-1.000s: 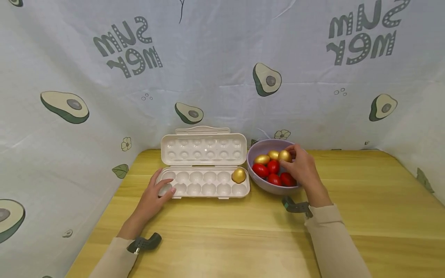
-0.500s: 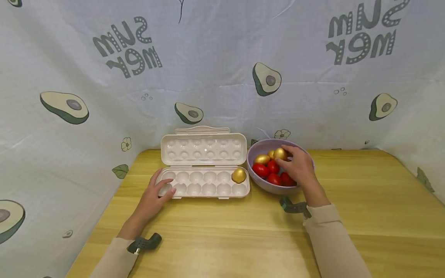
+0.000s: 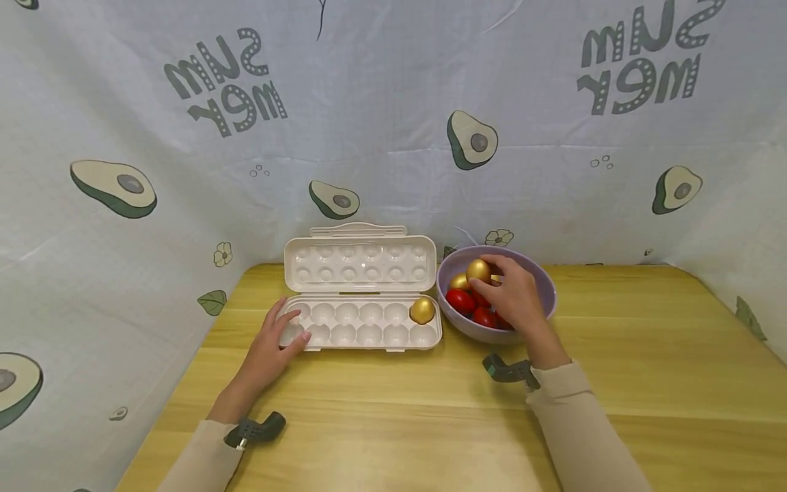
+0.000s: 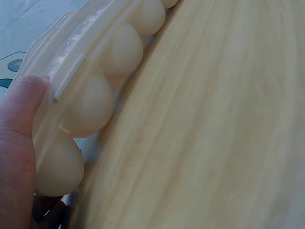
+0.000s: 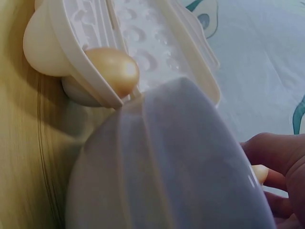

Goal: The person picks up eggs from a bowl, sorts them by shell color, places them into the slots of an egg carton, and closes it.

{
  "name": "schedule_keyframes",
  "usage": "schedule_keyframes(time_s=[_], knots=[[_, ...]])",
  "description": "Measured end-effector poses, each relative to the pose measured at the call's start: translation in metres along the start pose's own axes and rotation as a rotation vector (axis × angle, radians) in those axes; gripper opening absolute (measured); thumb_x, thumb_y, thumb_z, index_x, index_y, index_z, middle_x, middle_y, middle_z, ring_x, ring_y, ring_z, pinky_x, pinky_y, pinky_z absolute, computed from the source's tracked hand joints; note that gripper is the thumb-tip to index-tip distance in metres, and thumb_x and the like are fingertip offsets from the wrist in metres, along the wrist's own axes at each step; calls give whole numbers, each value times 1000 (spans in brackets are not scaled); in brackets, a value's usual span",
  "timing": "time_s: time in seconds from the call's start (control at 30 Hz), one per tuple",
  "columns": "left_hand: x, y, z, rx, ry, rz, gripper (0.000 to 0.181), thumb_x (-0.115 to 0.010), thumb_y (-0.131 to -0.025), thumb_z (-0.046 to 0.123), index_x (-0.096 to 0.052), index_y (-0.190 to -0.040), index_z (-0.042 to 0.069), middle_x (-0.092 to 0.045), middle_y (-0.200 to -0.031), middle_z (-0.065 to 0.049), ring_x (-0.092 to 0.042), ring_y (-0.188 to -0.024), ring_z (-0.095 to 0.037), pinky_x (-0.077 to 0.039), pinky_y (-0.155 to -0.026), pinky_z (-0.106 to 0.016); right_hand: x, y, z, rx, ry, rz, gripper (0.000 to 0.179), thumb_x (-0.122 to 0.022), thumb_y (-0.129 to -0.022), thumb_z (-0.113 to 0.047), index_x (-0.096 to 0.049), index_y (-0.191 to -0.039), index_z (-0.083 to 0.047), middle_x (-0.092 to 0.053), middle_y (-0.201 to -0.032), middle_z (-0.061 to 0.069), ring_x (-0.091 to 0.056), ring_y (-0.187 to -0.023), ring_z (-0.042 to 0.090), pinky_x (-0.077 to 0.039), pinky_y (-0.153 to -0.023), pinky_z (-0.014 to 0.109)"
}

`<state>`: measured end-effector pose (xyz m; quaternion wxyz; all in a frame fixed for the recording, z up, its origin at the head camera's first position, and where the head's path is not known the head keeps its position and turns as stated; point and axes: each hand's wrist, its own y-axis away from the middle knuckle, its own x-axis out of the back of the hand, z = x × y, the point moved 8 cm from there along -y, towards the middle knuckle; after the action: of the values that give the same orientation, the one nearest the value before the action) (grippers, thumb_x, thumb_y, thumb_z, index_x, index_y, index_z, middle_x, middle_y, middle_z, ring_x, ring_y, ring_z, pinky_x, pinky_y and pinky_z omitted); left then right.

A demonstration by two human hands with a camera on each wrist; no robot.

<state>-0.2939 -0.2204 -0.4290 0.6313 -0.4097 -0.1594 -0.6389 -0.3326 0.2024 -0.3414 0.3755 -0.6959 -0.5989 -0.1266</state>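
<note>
With 12 o'clock as the far side from the person, the right hand (image 3: 510, 290) reaches over the lilac bowl (image 3: 544, 287) and pinches a gold egg (image 3: 478, 270) between thumb and fingers. The egg sits toward the bowl's 11 o'clock, within the rim as seen from the head; whether it touches the eggs below cannot be told. Another gold egg (image 3: 459, 281) lies at about 10 o'clock in the bowl, and red eggs (image 3: 460, 301) run from 9 round to 6 o'clock, some partly hidden by the hand.

The egg carton (image 3: 369, 335) stands at the bowl's 9 o'clock, just beside it, its lid (image 3: 360, 265) folded back toward 12 o'clock. A seated gold egg (image 3: 422, 311) fills the far-row compartment at the carton's 2 o'clock. The left hand (image 3: 270, 345) rests on the carton's 9 o'clock end, its fingers spread wide and the thumb on the near edge at 8 o'clock; the left wrist view shows rounded compartment undersides (image 4: 90, 105) beside that thumb.

Carton and bowl stand on the wood-grained bench (image 3: 393, 410). Both beige sleeves (image 3: 587, 427) come in from the 6 o'clock side, a dark wrist device (image 3: 255, 430) at each cuff. A pale avocado-print cloth (image 3: 393, 123) hangs at 12 o'clock.
</note>
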Motion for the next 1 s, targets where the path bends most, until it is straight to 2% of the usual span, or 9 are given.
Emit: schedule_keyframes(time_s=[0.23, 0.53, 0.73, 1.0], knots=[[-1, 0, -2, 7, 12, -4, 70, -63, -92, 36, -36, -146, 4, -18, -157, -17, -27, -138, -44, -28, -105, -65, -7, 1, -8, 8, -49, 16, 46, -76, -83, -15, -59, -123, 1, -61, -119, 19, -61, -107, 33, -52, -88, 43], [1, 4, -5, 71, 30, -18, 89, -63, -91, 40, -14, -152, -1, -13, -157, -24, -19, -140, -47, -21, -109, -64, -14, 5, -17, 29, -157, 24, 45, -78, -82, -17, -61, -121, -3, -64, -116, 16, -62, -107, 30, -53, -87, 41], [-1, 4, -6, 100, 33, -40, 90, -61, -92, 45, -13, -153, -1, -16, -156, -25, -20, -140, -47, -20, -110, -63, -16, 8, -25, 53, -189, 33, 45, -80, -81, -17, -62, -121, -5, -65, -114, 15, -64, -105, 29, -54, -85, 40], [-1, 4, -5, 83, 38, -27, 89, -61, -92, 43, -14, -152, -4, -18, -155, -26, -22, -139, -47, -21, -110, -61, -20, 9, -31, 79, -206, 58, 44, -82, -78, -17, -63, -118, -8, -67, -109, 14, -66, -100, 30, -54, -84, 46]])
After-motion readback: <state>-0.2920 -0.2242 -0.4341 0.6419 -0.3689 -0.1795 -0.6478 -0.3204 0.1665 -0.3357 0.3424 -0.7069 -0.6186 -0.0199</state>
